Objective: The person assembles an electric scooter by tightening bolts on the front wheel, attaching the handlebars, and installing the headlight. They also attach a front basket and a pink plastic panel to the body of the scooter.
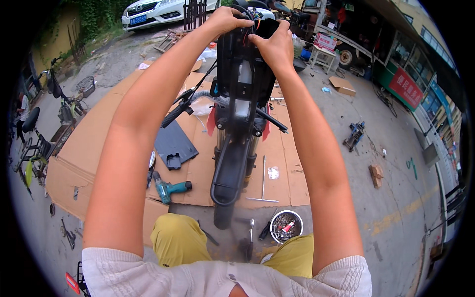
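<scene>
A black two-wheeler (pixel 242 84) stands upright between my arms, its front wheel (pixel 223 217) toward me. Both hands are at the top of its front end, where thin coloured wires (pixel 257 21) stick out. My right hand (pixel 276 48) is closed around a black rectangular part (pixel 267 28), thumb on the near side and fingers over the far edge. Beside the wires, my left hand (pixel 226 21) is closed at the housing's left edge, thumb pointing right; what lies under its fingers is hidden. A handlebar grip (pixel 172 117) hangs low on the left side.
Flattened cardboard (pixel 106 136) lies under the two-wheeler. On it are a teal cordless drill (pixel 170 188), a dark flat panel (pixel 175 143) and a T-handle wrench (pixel 263 178). A bowl of screws (pixel 286 226) and a ratchet (pixel 251 232) sit near my knees. A white car (pixel 166 12) is parked behind.
</scene>
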`<state>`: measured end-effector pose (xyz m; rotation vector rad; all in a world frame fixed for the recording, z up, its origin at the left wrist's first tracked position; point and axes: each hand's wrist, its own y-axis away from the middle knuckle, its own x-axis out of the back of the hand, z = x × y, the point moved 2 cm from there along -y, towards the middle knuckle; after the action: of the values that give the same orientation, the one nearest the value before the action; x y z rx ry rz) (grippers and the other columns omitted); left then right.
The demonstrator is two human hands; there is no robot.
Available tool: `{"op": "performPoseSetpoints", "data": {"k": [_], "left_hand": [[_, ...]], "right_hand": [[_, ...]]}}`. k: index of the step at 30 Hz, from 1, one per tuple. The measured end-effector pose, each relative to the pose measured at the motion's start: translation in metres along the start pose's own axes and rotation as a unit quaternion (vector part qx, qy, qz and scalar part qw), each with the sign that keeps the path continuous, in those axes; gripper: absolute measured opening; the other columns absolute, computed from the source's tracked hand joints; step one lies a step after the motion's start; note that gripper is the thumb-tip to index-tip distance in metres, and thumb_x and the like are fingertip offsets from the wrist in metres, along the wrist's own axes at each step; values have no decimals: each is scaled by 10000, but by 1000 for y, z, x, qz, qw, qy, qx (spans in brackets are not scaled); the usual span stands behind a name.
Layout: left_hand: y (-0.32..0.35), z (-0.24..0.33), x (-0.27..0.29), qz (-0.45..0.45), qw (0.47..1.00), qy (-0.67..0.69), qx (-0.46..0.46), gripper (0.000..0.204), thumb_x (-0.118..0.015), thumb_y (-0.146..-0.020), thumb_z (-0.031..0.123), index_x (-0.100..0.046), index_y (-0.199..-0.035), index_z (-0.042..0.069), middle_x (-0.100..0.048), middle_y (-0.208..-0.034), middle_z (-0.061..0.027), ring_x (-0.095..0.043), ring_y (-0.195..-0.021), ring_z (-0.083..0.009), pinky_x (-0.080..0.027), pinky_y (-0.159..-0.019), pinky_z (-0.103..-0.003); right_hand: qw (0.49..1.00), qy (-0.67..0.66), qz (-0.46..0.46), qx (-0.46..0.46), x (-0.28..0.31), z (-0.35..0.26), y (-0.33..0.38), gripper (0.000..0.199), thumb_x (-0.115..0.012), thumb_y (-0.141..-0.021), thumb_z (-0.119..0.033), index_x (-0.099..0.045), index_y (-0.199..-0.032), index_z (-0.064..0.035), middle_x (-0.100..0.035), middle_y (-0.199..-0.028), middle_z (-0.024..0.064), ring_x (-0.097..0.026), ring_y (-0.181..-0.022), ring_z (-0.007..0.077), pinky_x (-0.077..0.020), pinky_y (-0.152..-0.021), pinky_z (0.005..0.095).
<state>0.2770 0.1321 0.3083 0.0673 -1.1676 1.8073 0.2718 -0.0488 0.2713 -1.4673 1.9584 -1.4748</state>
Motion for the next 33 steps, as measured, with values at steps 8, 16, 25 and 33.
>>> {"op": "performPoseSetpoints", "data": {"k": [8,16,25,33], "left_hand": [[-6,11,5,9,996,-74,40,416,-823,-661,323,-732,-925,15,-717,-786,-97,-663,-681,-153,-523,-648,-290],[138,53,53,121,884,452,8,323,-636,-903,335,-629,-977,21,-618,-809,-25,-538,-677,-95,-433,-588,-248],[363,225,116,-17,580,527,-620,334,-566,-853,91,-490,-528,69,-450,-537,-40,-443,-491,-150,-418,-600,-283],[400,256,125,-8,716,471,-515,344,-419,-795,66,-345,-461,95,-372,-481,-3,-552,-801,-200,-355,-1042,-384]], "right_hand": [[1000,-5,5,13,-3,0,4,859,-826,-655,-358,-384,-1279,31,-530,-1149,295,-552,-1059,420,-469,-890,433],[991,-127,29,42,62,69,52,633,-708,-818,-288,-428,-1310,-5,-515,-1130,184,-615,-859,230,-485,-825,348],[970,23,-223,-90,78,214,245,483,-672,-832,-204,-500,-1231,6,-510,-1172,225,-627,-823,288,-523,-727,338],[860,29,-502,-83,105,251,377,417,-693,-813,-183,-552,-1154,11,-508,-1212,201,-649,-846,309,-535,-774,383]]}}
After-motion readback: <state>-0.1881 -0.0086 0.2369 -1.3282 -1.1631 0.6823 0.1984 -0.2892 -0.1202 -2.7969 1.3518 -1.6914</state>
